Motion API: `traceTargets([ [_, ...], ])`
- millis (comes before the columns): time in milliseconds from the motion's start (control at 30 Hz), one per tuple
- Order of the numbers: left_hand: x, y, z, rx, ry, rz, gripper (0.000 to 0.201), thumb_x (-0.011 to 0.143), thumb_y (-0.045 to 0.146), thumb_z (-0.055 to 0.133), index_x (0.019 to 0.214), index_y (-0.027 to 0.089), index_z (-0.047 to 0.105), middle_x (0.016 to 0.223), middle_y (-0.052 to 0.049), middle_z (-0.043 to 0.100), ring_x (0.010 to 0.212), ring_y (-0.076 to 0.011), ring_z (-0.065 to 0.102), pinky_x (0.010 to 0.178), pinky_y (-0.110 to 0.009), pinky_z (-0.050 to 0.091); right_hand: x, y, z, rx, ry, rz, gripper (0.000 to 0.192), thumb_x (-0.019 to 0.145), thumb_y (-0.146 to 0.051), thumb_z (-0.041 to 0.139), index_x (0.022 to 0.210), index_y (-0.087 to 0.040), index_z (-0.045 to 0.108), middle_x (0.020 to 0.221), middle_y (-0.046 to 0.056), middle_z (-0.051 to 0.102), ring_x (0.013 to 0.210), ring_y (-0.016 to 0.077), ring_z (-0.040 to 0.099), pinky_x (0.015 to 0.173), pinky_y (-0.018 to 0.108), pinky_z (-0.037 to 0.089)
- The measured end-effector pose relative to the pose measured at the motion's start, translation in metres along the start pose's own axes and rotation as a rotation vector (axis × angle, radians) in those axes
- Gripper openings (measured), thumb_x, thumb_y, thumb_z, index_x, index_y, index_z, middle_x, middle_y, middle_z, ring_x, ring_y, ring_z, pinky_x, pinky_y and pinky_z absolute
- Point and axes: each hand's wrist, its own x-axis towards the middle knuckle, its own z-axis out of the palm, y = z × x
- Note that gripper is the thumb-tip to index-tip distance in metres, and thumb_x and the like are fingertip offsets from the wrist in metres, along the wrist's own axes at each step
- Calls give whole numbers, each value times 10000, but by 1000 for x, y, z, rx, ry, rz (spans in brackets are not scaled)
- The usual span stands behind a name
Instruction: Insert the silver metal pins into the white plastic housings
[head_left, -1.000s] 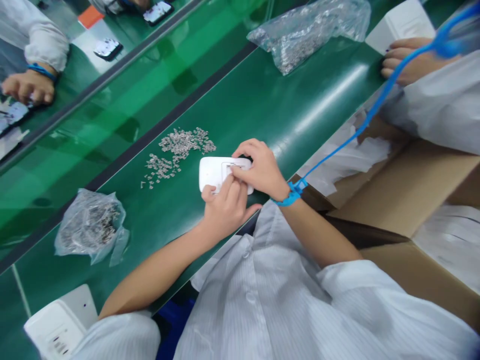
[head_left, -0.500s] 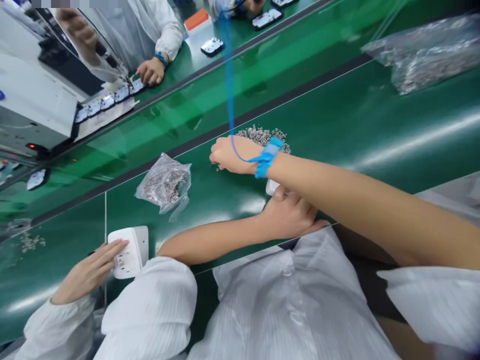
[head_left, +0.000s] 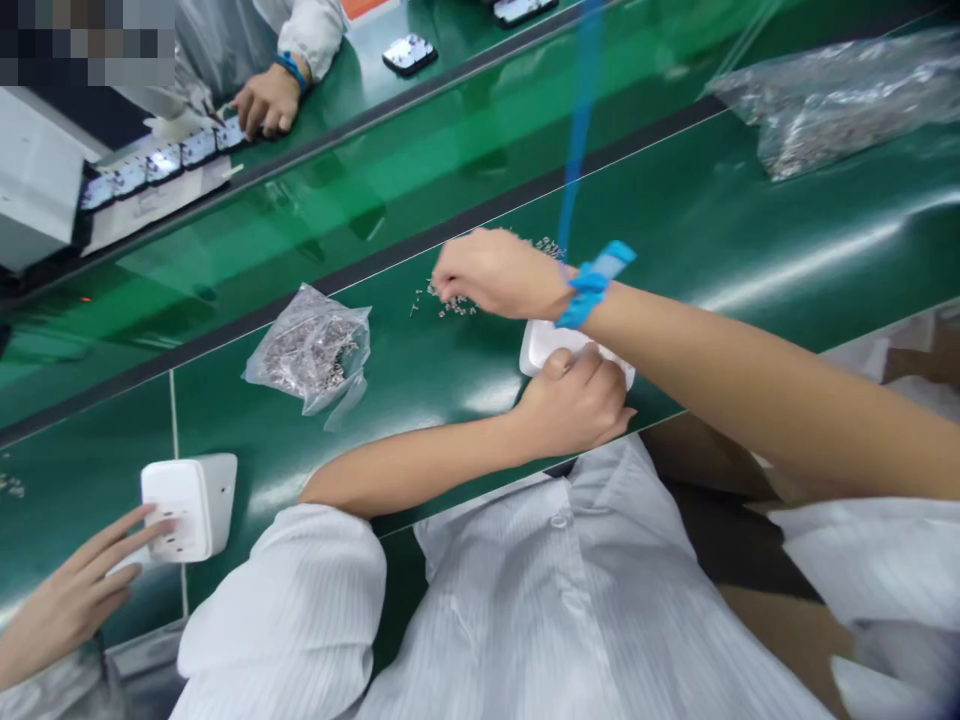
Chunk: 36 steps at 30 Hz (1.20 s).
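Pinning the white casing (head_left: pixel 541 347) flat on the green belt (head_left: pixel 735 230), the left hand (head_left: pixel 574 400) steadies it, while the right hand (head_left: pixel 491 273), just beyond the casing, closes its fingertips on loose metal bits (head_left: pixel 448 303).

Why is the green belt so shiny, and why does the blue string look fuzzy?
Head view: overhead light glares in pale streaks on the green belt; the blue cord above the right hand is smeared by blur; the big bag of parts at top right looks soft too, while the left hand on the white casing is fairly sharp.
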Motion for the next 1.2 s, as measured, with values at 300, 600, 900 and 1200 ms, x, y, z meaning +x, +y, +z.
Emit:
traceTargets([
  [300,-12,-6,7,54,215,-8,365,1050,340,453,1140,89,703,1123,-180,696,1237,-335,579,894,-463,316,-156,11,-25,257,523,489,230,952,-352,584,1046,-276,779,982,38,725,904,216,662,838,405,535],
  [600,-9,-6,6,89,283,-12,346,1035,318,474,1148,75,694,1079,-177,717,1217,-326,612,871,-452,327,-216,-7,10,124,638,698,170,958,-282,579,902,-226,729,941,64,667,827,203,624,743,367,525],
  [900,-8,-6,6,153,333,8,355,1026,307,482,1156,65,706,1081,-167,727,1186,-317,634,854,-449,337,-188,1,-10,88,412,703,105,810,-131,701,725,-192,698,796,34,647,759,184,596,718,334,470],
  [1200,-7,-7,5,161,351,6,343,1023,283,477,1117,55,716,1048,-152,724,1139,-301,652,821,-448,329,-178,7,-29,49,209,732,119,794,-140,714,683,-178,692,803,49,701,797,203,623,715,337,433],
])
